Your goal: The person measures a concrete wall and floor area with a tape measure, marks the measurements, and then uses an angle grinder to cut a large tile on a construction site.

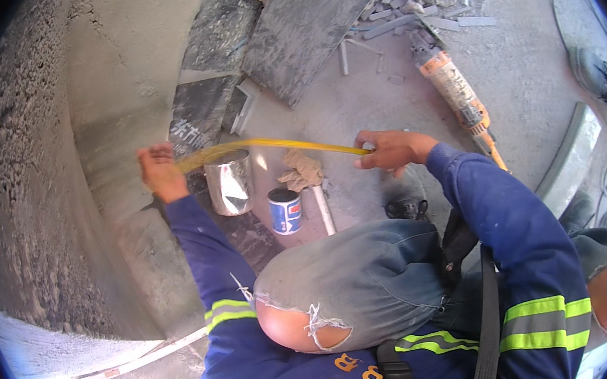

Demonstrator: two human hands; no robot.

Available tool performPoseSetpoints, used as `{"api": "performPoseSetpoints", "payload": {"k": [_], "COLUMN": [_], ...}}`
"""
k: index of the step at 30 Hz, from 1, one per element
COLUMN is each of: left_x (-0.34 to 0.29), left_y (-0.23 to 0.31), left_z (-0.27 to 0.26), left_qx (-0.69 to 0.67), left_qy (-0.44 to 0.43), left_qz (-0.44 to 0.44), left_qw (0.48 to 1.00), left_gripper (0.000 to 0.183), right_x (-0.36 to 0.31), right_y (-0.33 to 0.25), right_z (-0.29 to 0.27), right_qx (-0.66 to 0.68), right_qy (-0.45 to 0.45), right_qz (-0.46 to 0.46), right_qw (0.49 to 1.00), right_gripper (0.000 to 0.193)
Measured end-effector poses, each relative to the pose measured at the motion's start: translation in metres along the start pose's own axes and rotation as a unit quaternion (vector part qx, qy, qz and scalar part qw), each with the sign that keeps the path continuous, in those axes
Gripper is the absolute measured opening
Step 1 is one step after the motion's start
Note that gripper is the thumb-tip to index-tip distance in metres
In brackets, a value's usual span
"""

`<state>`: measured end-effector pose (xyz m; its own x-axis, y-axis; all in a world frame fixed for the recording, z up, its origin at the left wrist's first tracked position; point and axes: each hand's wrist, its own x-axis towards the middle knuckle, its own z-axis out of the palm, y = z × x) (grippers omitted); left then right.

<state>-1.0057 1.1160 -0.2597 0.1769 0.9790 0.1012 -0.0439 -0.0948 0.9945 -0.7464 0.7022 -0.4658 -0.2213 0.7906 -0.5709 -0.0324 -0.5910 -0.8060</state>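
A yellow tape measure (293, 145) stretches between my hands, its blade bowing slightly upward. On the left, close to the rough concrete wall, my left hand (163, 172) has its fingers closed at one end of the blade. My right hand (395, 151) pinches the other end between thumb and fingers; a small greyish part shows there, and I cannot tell whether it is the case. Under the blade, near my left hand, stands a shiny metal can (230, 188). A smaller blue-and-white can (284, 213) with a dark inside is beside it.
An orange power tool (455, 91), dusty, lies at the upper right with its cable. Dark boards (307, 33) lean or lie at the top, near broken strips (388, 26). Crumpled brown paper (301, 172) and a pale rod (324, 210) lie by the cans. A shoe (596, 75) shows far right.
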Motion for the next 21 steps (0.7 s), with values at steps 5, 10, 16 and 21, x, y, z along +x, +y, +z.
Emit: {"api": "performPoseSetpoints", "payload": {"k": [5,10,16,21], "left_x": [-0.138,-0.178,-0.189,-0.206], "left_y": [-0.116,-0.221,-0.254,-0.225], "left_z": [0.062,0.183,0.267,0.259], "left_qx": [0.244,0.503,0.692,0.647], "left_qy": [-0.207,-0.346,-0.276,-0.332], "left_qz": [-0.132,0.134,0.11,0.082], "left_qw": [0.938,0.78,0.658,0.682], "left_gripper": [0.021,0.037,0.035,0.033], "right_x": [0.01,-0.003,-0.001,0.002], "right_y": [0.013,0.042,0.058,0.062], "right_z": [-0.008,-0.008,-0.001,-0.003], "right_qx": [-0.16,-0.191,-0.194,-0.176], "right_qy": [0.001,0.018,0.068,0.093], "right_qz": [-0.034,-0.005,-0.032,-0.055], "right_qw": [0.986,0.981,0.978,0.978], "right_gripper": [0.049,0.046,0.048,0.051]}}
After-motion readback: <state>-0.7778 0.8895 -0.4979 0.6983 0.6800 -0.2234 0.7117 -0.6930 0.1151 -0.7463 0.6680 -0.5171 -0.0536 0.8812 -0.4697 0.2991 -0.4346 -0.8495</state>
